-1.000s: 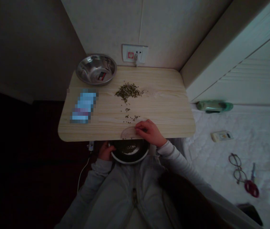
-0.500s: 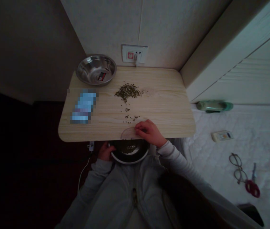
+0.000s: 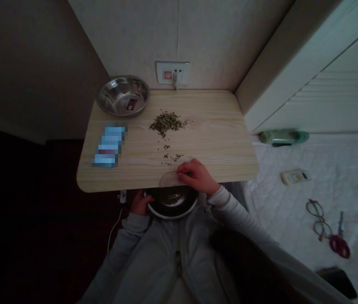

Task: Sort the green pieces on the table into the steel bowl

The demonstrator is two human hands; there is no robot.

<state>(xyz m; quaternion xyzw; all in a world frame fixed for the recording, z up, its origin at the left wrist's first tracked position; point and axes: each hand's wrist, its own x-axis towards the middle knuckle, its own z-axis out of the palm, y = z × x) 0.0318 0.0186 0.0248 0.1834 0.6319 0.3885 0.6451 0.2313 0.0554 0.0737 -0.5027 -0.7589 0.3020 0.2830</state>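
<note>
My left hand (image 3: 140, 203) grips the left side of a bowl (image 3: 168, 216) with a pale rim and dark inside, held just below the table's front edge. Small dark-green beans, like mung beans (image 3: 174, 197), lie in its bottom. Over the table's front edge, the fingers of my right hand (image 3: 194, 175) are closed on the side of a clear round disc (image 3: 167, 179), thin like a plastic lid. Beyond it a few stray beans trail back to a loose heap of beans (image 3: 167, 122) in the middle of the wooden table (image 3: 219, 143).
A steel bowl (image 3: 123, 97) stands at the table's back left, with a blurred-out phone (image 3: 109, 145) in front. Behind is a wall socket (image 3: 173, 74) with a plug. On the white bed to the right lie a green bottle (image 3: 283, 137), a remote (image 3: 295, 177), glasses (image 3: 319, 219) and scissors (image 3: 340, 245).
The view has shifted slightly. Both hands keep nearly the same places at the bowl and disc. Dark specks seen on the disc by the table edge no longer show there.
</note>
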